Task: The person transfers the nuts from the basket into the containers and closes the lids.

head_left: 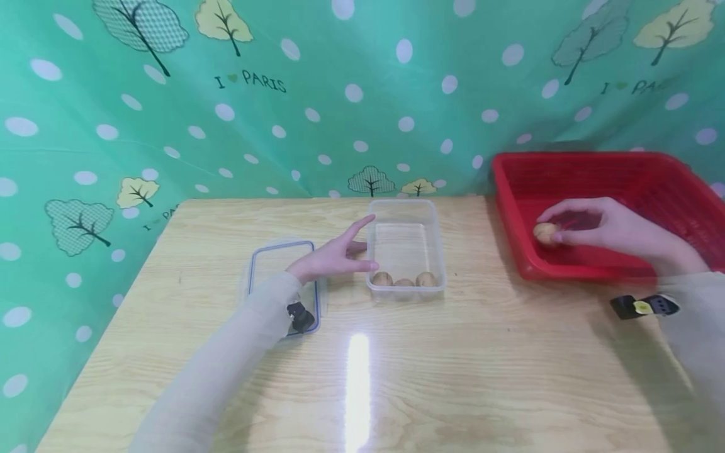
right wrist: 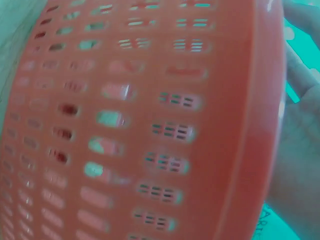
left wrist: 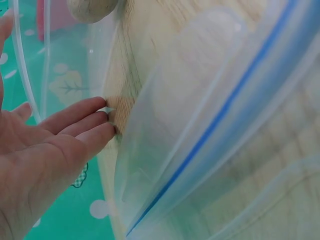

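Observation:
My right hand [head_left: 608,229] pinches a walnut [head_left: 545,233] between thumb and fingers inside the red basket [head_left: 578,272]. In the right wrist view the basket's slotted wall hides the walnut, and only part of the right hand [right wrist: 302,135] shows at the right edge. My left hand [head_left: 334,257] is at the left side of a clear plastic container [head_left: 404,289], its fingers extended along that side. Several walnuts lie inside the container by its near wall, one walnut [head_left: 426,279] in the near right corner. The left wrist view shows the left hand [left wrist: 55,145] with fingertips close to the container's base.
A clear lid [head_left: 281,245] with a blue seal lies on the wooden table [head_left: 453,377], partly beneath the left forearm. Green patterned cloth [head_left: 317,94] hangs behind the table and along its left side. The red basket stands at the back right.

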A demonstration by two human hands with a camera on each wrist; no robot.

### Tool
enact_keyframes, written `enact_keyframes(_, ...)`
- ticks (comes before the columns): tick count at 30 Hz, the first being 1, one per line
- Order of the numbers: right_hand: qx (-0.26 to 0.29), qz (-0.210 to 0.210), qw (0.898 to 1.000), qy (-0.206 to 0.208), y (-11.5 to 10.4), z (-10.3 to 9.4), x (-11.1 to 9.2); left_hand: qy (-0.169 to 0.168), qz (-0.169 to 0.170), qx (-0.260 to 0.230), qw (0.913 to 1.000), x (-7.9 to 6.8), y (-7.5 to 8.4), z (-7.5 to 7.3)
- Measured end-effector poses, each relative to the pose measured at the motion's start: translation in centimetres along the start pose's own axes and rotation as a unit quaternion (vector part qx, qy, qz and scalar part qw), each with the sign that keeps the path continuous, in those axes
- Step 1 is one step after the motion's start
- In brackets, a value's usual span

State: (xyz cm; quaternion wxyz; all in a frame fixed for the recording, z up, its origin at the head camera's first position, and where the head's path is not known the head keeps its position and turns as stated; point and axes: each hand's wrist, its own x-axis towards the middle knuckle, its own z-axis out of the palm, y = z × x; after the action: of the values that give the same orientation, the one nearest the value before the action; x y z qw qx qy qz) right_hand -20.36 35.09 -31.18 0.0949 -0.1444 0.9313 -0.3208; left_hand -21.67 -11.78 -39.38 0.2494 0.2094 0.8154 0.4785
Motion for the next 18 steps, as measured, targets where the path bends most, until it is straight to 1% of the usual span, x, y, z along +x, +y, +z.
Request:
enact_keyframes(6,0.014,-0.028,1.0,-0.002,-1.0,0.4,0.0,-0.002,-0.009,-0.002,1.0,0.0,0.2,-0.1)
enact_keyframes(14,0.028,-0.042,0.998,-0.022,-2.9,1.4,0.3,0.0,0.002,-0.003,1.0,-0.1,0.2,-0.1)
enact_keyframes(18,0.046,-0.066,0.996,-0.037,-3.4,2.1,0.8,0.003,0.003,-0.004,1.0,-0.1,0.1,0.0)
